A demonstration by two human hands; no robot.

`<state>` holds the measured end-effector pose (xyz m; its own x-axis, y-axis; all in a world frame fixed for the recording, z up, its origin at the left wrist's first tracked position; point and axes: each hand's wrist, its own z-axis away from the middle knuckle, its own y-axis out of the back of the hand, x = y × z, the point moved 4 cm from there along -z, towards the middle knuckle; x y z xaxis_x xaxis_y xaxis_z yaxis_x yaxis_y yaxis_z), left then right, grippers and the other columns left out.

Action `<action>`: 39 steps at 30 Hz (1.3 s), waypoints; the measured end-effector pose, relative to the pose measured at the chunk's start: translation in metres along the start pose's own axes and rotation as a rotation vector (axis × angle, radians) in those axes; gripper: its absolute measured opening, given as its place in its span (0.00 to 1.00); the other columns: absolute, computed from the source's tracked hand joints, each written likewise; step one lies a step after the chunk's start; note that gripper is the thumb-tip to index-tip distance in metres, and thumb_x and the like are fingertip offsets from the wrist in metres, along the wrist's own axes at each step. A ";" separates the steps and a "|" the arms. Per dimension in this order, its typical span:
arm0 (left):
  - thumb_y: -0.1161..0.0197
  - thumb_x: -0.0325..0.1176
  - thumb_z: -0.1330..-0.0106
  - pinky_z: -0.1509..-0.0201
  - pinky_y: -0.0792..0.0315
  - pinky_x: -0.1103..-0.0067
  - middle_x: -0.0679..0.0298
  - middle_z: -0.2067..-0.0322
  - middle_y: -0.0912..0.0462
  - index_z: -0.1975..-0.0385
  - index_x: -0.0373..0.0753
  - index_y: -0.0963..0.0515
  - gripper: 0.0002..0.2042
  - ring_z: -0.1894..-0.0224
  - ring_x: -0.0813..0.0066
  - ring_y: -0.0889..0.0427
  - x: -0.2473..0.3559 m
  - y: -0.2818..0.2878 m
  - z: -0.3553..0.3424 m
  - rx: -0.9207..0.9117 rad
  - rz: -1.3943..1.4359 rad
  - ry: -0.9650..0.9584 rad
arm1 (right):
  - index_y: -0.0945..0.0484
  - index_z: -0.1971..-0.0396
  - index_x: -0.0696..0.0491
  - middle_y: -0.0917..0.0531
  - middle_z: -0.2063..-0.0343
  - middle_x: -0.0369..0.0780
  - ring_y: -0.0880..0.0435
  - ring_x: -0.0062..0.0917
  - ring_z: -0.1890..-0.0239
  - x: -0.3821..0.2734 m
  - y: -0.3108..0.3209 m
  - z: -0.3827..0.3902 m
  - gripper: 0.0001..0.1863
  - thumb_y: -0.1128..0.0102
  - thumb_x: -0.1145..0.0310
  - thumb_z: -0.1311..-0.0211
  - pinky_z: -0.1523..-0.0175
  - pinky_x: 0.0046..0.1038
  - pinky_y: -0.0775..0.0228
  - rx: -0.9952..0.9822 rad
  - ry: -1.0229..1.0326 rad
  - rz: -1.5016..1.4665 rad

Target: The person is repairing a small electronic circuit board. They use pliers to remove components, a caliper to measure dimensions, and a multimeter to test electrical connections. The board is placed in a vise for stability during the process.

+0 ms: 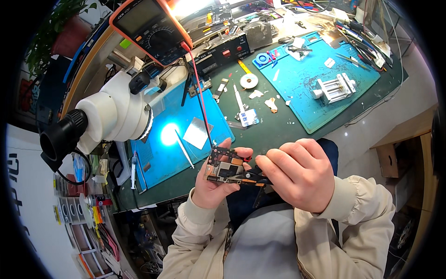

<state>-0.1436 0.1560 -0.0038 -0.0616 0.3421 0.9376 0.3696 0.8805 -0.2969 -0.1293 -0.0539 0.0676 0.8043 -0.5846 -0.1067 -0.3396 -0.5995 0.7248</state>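
Observation:
My left hand (211, 188) grips a dark circuit board (225, 167) with copper-coloured patches, thumb along its lower edge. My right hand (295, 172) is closed at the board's right end, fingertips on something dark and slim that I cannot make out clearly. The red lead (200, 88) and black lead from an orange multimeter (151, 30) run down to the board; where they end is partly hidden by it and my fingers. Just beyond my hands is a blue mat (162, 167) bearing a metal plate (197, 132) and silver tweezers (185, 149).
A white microscope (114, 109) overhangs the left mat. On the green bench (260, 128) are a solder wick spool (248, 81), syringe and scraps. The right mat (297, 111) holds a metal clamp (334, 88); pliers and tweezers (362, 44) lie behind it. Cardboard boxes (388, 160) stand at right.

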 end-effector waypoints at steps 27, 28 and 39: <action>0.26 0.27 0.36 0.37 0.24 0.75 0.52 0.34 0.26 0.22 0.34 0.48 0.45 0.45 0.73 0.20 0.007 0.001 -0.011 -0.120 -0.136 0.100 | 0.20 0.68 0.57 0.30 0.76 0.33 0.28 0.22 0.73 0.001 0.000 0.004 0.12 0.36 0.71 0.56 0.68 0.26 0.38 -0.051 0.069 0.012; 0.26 0.27 0.36 0.37 0.24 0.75 0.52 0.34 0.26 0.22 0.34 0.48 0.45 0.45 0.73 0.20 0.007 0.001 -0.011 -0.121 -0.133 0.099 | 0.20 0.68 0.57 0.30 0.76 0.33 0.28 0.22 0.73 0.001 0.000 0.005 0.12 0.36 0.71 0.56 0.68 0.26 0.38 -0.046 0.068 0.011; 0.26 0.28 0.36 0.39 0.23 0.75 0.52 0.34 0.27 0.22 0.34 0.49 0.45 0.45 0.73 0.19 0.009 -0.002 -0.016 -0.103 -0.190 0.041 | 0.21 0.69 0.57 0.31 0.77 0.34 0.29 0.22 0.74 0.001 0.000 0.007 0.10 0.37 0.71 0.54 0.70 0.26 0.40 -0.068 0.031 0.054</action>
<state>-0.1303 0.1526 0.0082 -0.1020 0.1580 0.9821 0.4482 0.8887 -0.0964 -0.1320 -0.0584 0.0627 0.8008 -0.5972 -0.0459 -0.3497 -0.5285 0.7736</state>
